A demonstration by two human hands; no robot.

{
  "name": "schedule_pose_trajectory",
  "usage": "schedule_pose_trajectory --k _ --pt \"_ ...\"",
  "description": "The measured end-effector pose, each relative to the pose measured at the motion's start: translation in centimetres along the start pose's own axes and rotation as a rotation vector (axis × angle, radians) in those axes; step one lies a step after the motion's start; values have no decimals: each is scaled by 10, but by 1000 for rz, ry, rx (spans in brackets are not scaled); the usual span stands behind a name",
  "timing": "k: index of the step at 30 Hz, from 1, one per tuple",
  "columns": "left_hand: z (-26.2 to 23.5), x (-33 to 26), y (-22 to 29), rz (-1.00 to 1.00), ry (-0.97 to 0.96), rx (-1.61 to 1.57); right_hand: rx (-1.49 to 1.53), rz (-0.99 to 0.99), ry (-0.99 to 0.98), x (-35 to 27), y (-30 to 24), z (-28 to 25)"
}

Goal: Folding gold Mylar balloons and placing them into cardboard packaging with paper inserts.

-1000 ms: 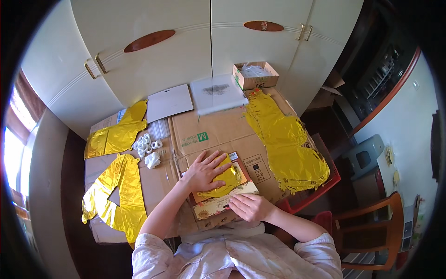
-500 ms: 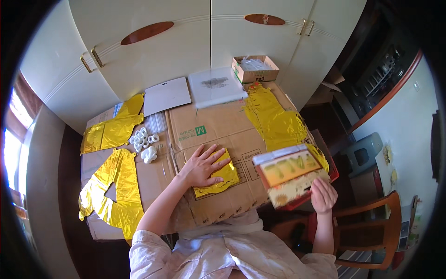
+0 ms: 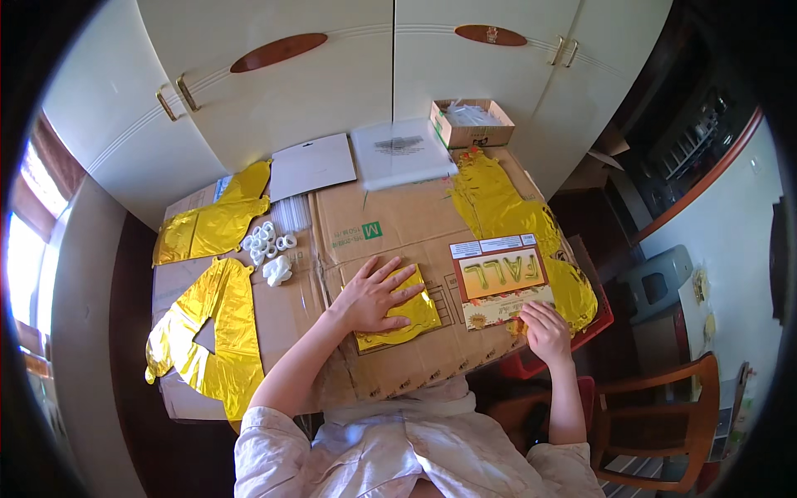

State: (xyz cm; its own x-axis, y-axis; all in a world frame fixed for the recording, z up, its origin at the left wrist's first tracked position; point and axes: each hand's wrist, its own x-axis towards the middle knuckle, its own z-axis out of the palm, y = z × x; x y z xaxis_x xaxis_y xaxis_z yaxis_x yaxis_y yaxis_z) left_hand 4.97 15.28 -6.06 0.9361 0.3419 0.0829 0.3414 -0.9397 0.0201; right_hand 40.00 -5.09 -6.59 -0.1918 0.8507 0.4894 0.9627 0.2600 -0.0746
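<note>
My left hand (image 3: 374, 292) lies flat with fingers spread on a folded gold foil balloon (image 3: 407, 317) in the middle of the cardboard-covered table (image 3: 398, 224). My right hand (image 3: 544, 328) rests at the near edge of a flat printed packet (image 3: 501, 280) with an orange and white card inside. The packet lies on the cardboard just right of the folded balloon, partly over a pile of gold foil balloons (image 3: 506, 216).
More gold foil balloons (image 3: 212, 224) lie at the table's left, another (image 3: 207, 332) below them. White plastic rings (image 3: 266, 241) and clear straws (image 3: 290, 214) sit between. A grey card (image 3: 311, 166), plastic bags (image 3: 398, 149) and a small open box (image 3: 469, 123) stand by white cupboards. A wooden chair (image 3: 656, 415) is right.
My right hand lifted the printed packet off the folded gold balloon, swung it right and set it down flat on the cardboard. My left hand stayed pressed on the balloon.
</note>
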Motion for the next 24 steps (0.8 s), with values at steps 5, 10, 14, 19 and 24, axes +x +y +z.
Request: schedule_pose_trajectory --k 5,10,14,19,24 --pt "-1 0 2 9 15 -43 138 14 31 28 -41 1" --pt "1 -2 -1 -7 25 -63 304 -193 -91 84 -109 32" --pt "1 -1 0 -25 -2 -46 232 -143 -159 100 -125 72" --pt "5 -4 -3 -64 26 -13 190 -132 -166 98 -127 89" --pt "1 -20 -14 -305 68 -73 185 -125 -186 94 -125 92"
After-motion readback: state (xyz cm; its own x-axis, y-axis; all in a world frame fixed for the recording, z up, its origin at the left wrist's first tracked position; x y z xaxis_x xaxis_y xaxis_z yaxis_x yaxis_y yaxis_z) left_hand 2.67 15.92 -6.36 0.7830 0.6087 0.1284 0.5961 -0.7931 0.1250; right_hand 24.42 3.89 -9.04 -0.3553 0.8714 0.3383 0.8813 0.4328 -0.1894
